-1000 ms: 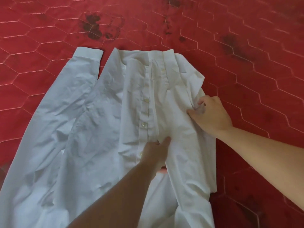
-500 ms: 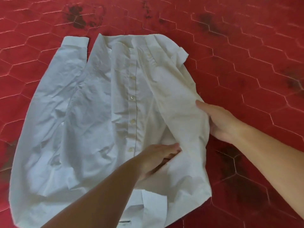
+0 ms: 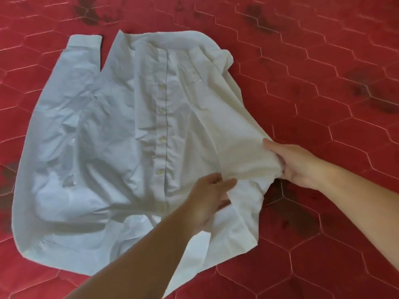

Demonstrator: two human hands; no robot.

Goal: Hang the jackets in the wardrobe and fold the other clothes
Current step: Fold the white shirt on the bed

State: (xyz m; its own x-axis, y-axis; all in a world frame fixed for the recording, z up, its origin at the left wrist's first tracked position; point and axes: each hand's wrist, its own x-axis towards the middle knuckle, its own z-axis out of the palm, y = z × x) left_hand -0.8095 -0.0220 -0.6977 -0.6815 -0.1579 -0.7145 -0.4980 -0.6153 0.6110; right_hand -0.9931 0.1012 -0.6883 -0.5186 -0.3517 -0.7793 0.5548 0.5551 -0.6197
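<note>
A white shirt (image 3: 121, 134) lies spread, front up, on a red floor (image 3: 323, 87) of six-sided tiles with dark stains. Its row of buttons (image 3: 161, 110) runs away from the person, starting just beyond the left hand (image 3: 210, 198).

The right hand (image 3: 295, 165) has its grip on the shirt's right edge: thumb on top, fingers tucked under a bunched fold of cloth, which it grasps and lifts a little off the floor. From that grip the cloth stretches away to the left and far side, up toward the crumpled far right corner of the shirt.

The left hand lies to the left of the right hand and nearer the person, on the shirt's front. Its fingers curl around the edge of the raised right panel, thumb pointing toward the right hand; it looks to be grasping that fold, though the fingertips are partly hidden beneath the cloth. Nearly all of the shirt lies to the left of this grip. The long sleeve (image 3: 64, 98) lies well apart from both hands at the far left, its cuff (image 3: 85, 42) at the far end.
</note>
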